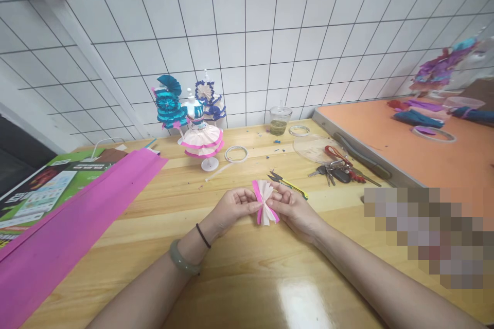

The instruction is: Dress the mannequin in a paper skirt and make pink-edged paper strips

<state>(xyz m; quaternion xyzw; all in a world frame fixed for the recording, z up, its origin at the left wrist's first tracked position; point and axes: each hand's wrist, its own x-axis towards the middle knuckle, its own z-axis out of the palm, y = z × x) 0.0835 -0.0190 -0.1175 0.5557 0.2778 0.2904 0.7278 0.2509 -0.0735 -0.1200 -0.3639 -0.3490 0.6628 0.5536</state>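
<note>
A pleated paper bow (264,203), white with pink edges and gathered at its middle, is held just above the wooden table. My left hand (240,206) pinches it from the left, thumb at the gathered centre. From the other side, the fingers of my right hand (295,211) grip its right part. Behind the right hand lies a pair of thread snips (289,184) with yellow handles. Farther back stands a small dress form (203,139) wearing a white paper skirt with pink bands. Beside it is a roll of clear tape (236,154).
Pink crepe paper (85,216) stretches along the left over a green printed sheet (57,195). Keys (335,170) lie to the right, near a lidded glass cup (280,121). An orange board (386,133) edges the right side; a blurred patch (428,241) covers the area before it.
</note>
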